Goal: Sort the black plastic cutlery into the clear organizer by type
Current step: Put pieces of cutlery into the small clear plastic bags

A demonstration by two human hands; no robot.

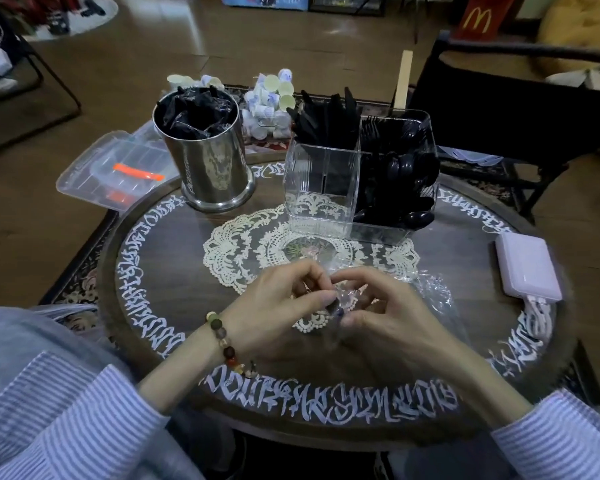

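Home living room, lace doily (243, 251) on round coffee table (174, 271), patterned rug (80, 282), folding chair (499, 109)

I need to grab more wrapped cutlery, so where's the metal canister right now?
The metal canister stands at the table's far left in the head view, left of the clear organizer, beside a lidded plastic box.

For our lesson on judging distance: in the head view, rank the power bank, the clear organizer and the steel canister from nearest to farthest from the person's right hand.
1. Power bank, on the table's right edge, nearest the right hand.
2. Clear organizer, straight beyond the hands.
3. Steel canister, far left, farthest.
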